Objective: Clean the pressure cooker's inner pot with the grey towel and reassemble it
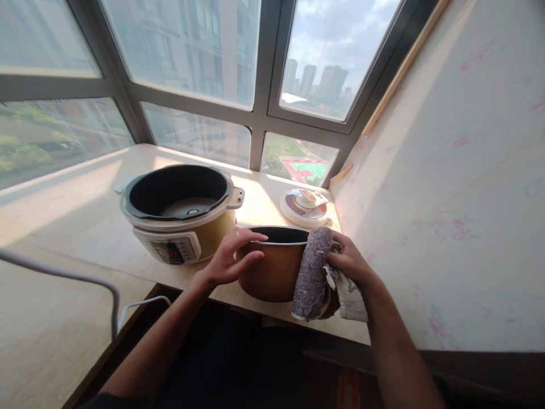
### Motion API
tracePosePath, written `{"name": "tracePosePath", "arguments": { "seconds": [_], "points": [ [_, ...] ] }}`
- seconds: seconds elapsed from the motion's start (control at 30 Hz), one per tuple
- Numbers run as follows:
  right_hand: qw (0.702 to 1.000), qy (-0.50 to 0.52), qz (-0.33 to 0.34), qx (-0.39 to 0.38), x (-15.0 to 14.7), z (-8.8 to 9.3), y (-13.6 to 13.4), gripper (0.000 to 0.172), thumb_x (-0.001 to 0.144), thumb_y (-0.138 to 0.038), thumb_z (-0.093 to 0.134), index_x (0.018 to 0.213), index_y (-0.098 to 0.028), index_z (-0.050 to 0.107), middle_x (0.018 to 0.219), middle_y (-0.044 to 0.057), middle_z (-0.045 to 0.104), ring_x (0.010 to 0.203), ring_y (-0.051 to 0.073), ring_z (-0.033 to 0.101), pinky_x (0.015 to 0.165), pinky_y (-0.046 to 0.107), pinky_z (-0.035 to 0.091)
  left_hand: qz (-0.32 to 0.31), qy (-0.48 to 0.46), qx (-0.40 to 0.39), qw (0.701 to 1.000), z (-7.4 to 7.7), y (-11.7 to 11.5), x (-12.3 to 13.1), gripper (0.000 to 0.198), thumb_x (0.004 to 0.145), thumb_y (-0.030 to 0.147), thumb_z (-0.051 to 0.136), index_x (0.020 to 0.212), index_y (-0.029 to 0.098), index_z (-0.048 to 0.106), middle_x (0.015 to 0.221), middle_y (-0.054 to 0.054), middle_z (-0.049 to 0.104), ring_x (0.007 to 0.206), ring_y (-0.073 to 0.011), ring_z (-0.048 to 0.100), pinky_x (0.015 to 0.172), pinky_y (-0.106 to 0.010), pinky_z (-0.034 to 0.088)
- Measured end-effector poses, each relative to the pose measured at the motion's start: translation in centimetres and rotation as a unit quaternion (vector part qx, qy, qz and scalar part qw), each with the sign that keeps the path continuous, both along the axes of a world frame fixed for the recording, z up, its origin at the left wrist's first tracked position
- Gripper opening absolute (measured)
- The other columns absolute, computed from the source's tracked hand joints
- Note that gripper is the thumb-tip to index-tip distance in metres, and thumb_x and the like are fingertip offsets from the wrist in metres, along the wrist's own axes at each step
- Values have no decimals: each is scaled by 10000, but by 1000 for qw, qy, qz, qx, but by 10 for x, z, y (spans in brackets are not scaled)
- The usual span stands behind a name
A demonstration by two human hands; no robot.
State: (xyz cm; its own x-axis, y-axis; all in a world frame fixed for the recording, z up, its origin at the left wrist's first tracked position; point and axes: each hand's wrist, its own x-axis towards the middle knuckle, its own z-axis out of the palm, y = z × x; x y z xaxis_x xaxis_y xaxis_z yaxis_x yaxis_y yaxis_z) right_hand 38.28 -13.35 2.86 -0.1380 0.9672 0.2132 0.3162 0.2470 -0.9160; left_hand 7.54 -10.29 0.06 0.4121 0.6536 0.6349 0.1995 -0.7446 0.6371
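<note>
Two bare hands are at a copper-brown inner pot [268, 272] that stands near the front edge of a pale windowsill [85, 213]. To its left, an electric pressure cooker body [217, 234] carries a front control panel [170, 250] with dark characters and a small picture, too blurred to read. The cooker is open; at the bottom of its black well lies a pale heating plate [181, 207]. The inner pot has a dark interior, its floor hidden from this angle. The left hand [232, 255] has thumb and fingers spread at the pot's left rim; whether they pinch the wall, I cannot tell. The right hand [349, 258] grips a bunched gray terry cloth [313, 272] at the pot's right side. Behind rests a white-rimmed lid [304, 205].
</note>
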Motion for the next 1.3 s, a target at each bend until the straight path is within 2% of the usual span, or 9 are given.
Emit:
{"name": "tracePosePath", "arguments": {
  "seconds": [0.1, 0.23, 0.37, 0.47, 0.6, 0.83, 0.97, 1.1, 1.3],
  "points": [
    [1000, -1, -6, 1, -10, 5, -8, 374, 692, -246, 744, 1060, -187, 761, 1060, 61, 781, 1016, 278, 710, 944, 416, 543, 23, 119, 57, 991, 15, -12, 13, 315, 965, 428, 597, 1144, 190, 698, 946, -84, 736, 865, -214, 656, 811, -350, 457],
    [1000, -5, -18, -8, -26, 11, -18, 305, 708, -239, 701, 1001, -174, 754, 983, 47, 771, 923, 244, 696, 827, 347, 552, 68, 275, 97, 954, 32, -26, 39, 316, 971, 395, 591, 1186, 178, 670, 948, -90, 733, 843, -233, 656, 751, -353, 405],
    [997, -19, -73, 3, -41, 9, -32, 224, 716, -232, 645, 918, -173, 723, 841, 18, 731, 792, 206, 661, 709, 292, 532, 92, 332, 76, 936, 38, -35, 59, 156, 931, 155, 530, 942, 164, 686, 816, -76, 713, 751, -217, 639, 688, -354, 347],
    [986, -57, -142, 63, -56, 1, -45, 236, 740, -213, 620, 958, -193, 708, 887, 26, 725, 837, 218, 663, 766, 313, 554, 102, 264, 53, 958, 35, -34, 63, 210, 864, 72, 510, 853, 178, 691, 762, -54, 714, 718, -198, 631, 700, -369, 332],
    [947, -122, -223, 197, -78, -9, -60, 404, 786, -159, 577, 1172, -224, 679, 1192, 96, 680, 1130, 274, 643, 998, 416, 537, 93, 127, 11, 987, 24, -26, 56, 243, 889, 124, 505, 864, 201, 734, 743, -21, 726, 700, -163, 622, 761, -367, 351],
    [939, -187, -196, 212, -68, -5, -55, 593, 794, -127, 575, 1368, -260, 635, 1471, 89, 568, 1348, 290, 549, 1126, 460, 473, 86, 1, -45, 995, 2, -8, 39, 257, 912, 274, 549, 836, 222, 789, 732, -23, 740, 687, -181, 601, 773, -361, 415],
    [949, -156, -199, 188, -30, -13, -35, 536, 807, -147, 590, 1321, -276, 671, 1423, 67, 616, 1343, 274, 556, 1145, 461, 445, 105, -51, -68, 991, -5, 2, 29, 343, 894, 459, 600, 733, 213, 778, 682, -53, 727, 706, -217, 601, 755, -381, 448],
    [963, -111, -206, 131, 9, -32, -7, 375, 839, -303, 629, 1197, -235, 717, 1246, 84, 720, 1182, 293, 642, 1049, 482, 494, 100, -93, -85, 987, -9, 11, 23, 437, 860, 583, 623, 686, 208, 762, 645, -58, 703, 700, -220, 595, 777, -393, 463],
    [938, -166, -290, 93, 43, -58, 26, 297, 798, -341, 607, 1024, -221, 757, 1058, 95, 766, 992, 289, 674, 926, 452, 518, 97, -131, -97, 982, -16, 17, 20, 507, 837, 663, 623, 658, 204, 743, 600, -46, 653, 658, -208, 570, 770, -397, 446]
  ]
}}
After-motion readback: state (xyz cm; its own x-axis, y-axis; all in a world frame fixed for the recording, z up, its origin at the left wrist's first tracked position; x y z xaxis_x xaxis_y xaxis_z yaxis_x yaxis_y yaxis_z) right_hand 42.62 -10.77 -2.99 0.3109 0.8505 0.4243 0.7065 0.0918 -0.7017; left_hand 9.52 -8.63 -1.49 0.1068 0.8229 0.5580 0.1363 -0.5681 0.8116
